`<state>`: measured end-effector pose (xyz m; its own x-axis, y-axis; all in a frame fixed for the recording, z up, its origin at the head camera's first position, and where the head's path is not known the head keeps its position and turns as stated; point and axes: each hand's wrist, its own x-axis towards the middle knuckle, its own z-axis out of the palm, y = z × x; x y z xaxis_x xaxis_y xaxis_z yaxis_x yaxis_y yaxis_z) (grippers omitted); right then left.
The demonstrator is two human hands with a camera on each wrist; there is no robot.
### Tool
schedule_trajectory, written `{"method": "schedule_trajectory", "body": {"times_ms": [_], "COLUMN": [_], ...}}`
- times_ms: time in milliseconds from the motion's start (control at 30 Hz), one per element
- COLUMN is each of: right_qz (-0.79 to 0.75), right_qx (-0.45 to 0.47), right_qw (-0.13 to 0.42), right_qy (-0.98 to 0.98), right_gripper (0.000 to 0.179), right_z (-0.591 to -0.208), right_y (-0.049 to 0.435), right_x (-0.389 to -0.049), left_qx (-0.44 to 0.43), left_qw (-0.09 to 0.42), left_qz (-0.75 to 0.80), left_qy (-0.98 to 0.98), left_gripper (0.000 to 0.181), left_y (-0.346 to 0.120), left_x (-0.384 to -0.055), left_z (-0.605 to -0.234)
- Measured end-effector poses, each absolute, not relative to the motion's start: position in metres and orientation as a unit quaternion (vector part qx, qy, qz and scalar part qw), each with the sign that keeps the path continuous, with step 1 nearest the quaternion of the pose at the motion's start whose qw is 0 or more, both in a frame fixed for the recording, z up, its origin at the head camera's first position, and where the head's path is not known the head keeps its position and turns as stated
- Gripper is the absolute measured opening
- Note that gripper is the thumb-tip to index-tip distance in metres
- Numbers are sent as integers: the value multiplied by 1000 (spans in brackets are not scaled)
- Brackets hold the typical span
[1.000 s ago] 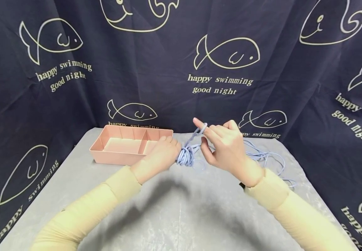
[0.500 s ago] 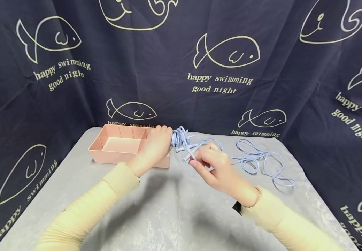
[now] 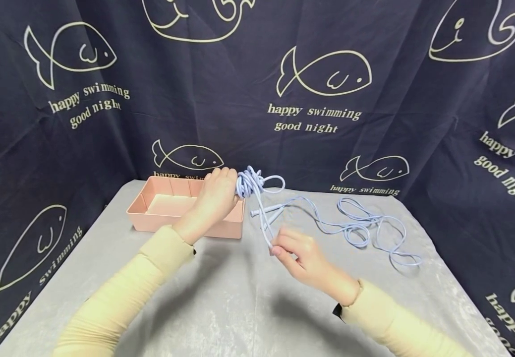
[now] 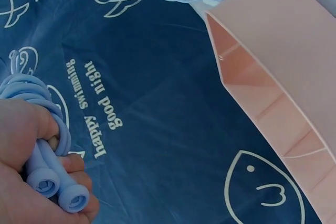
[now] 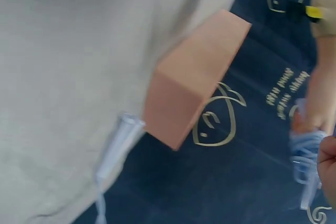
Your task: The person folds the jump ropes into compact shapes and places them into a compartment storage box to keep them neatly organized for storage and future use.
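My left hand (image 3: 216, 193) holds a light-blue jump rope (image 3: 250, 182) raised at the right end of a pink box. In the left wrist view its two handles (image 4: 43, 181) lie side by side in the fist, with cord wound round them. My right hand (image 3: 304, 255) pinches strands that run down from the wound bundle, lower and nearer the front. A small loop stands out at the bundle's right. On the table a second light-blue jump rope (image 3: 359, 229) lies loose, its handles (image 3: 267, 210) beyond the right hand. Only an edge of the right hand (image 5: 327, 169) shows in the right wrist view.
The open pink box (image 3: 181, 227) stands at the back left of the grey-covered table (image 3: 239, 307), with a divider inside. A dark curtain (image 3: 248, 79) with fish drawings hangs close behind and along both sides.
The left hand has lifted the wound bundle up and leftward. The right hand has come down and toward the front, drawing strands out, where earlier a loop hung on its finger.
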<state>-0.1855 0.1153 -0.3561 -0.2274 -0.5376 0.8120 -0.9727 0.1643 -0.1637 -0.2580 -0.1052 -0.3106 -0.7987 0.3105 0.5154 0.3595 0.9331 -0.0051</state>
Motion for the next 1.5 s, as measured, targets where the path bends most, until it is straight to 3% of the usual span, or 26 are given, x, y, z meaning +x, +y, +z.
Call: {"method": "schedule_trajectory", "body": {"times_ms": [467, 700, 900, 1000, 1100, 1233, 1400, 1500], "right_qz": [296, 330, 372, 446, 563, 714, 780, 784], "right_qx": [491, 463, 365, 321, 301, 295, 348, 383], "right_qw": [271, 304, 336, 280, 180, 57, 25, 21], "right_qy": [-773, -764, -784, -787, -749, -632, -519, -488], "right_gripper": [9, 8, 9, 9, 9, 22, 46, 44], "right_z": [-391, -397, -390, -384, -378, -371, -367, -366], "right_y": [121, 120, 119, 118, 116, 115, 116, 118], "right_x": [-201, -217, -224, -223, -221, -217, -213, -211], "left_qx": [-248, -309, -338, -338, -336, -332, -316, -310], "left_qw": [269, 306, 327, 321, 311, 305, 300, 293], "left_qz": [-63, -116, -140, -147, -154, -150, -130, -120], "left_qy": [-928, -893, -871, -873, -876, -880, -891, -897], "left_gripper": [29, 24, 20, 19, 19, 19, 18, 19], "left_y": [-98, -90, -85, -85, -85, -85, -86, -87], "left_x": [-242, -231, -224, -223, -222, -221, -221, -222], "left_z": [-305, -309, -308, -308, -308, -309, -310, -312]}}
